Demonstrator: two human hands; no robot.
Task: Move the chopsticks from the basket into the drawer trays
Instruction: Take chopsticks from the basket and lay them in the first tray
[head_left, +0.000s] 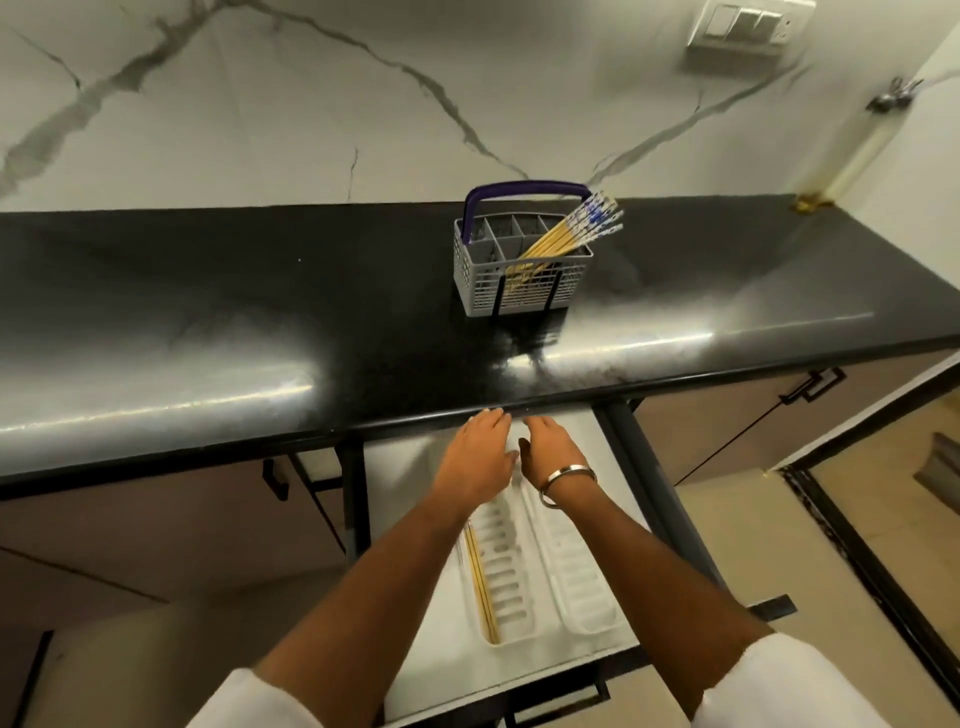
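Black and glossy, the bench (260, 322) runs right across under a white marble-look wall (260, 104), and near the middle of it sits a grey plastic basket (519, 283) with a purple handle (524, 189). Most of the chopsticks (569, 234) are in the front right compartment of that basket, a yellow bundle with blue-and-white patterned tops leaning out to the right over the rim.

Below the bench edge the drawer (613, 462) is pulled open, and there are two long white slotted trays in it lying side by side. The left tray (506, 577) already has a pair of yellow chopsticks (480, 587) lying lengthwise along its left side. The right tray (582, 582) looks like it's got nothing yellow in it, though the arm covers part of it.

Both hands are up at the far end of the drawer, just under the bench lip, close together but not quite touching as far as I can see. The left hand (480, 452) is palm down with its fingers (493, 418) stretched forward and relaxed, holding nothing. The right hand (550, 449) wears a metal bangle (566, 486) on the wrist, and its fingers are loose too, nothing gripped.

Off in the top right there's a switch plate (748, 23) on the wall, and cabinet doors with dark handles (810, 387) either side of the drawer.
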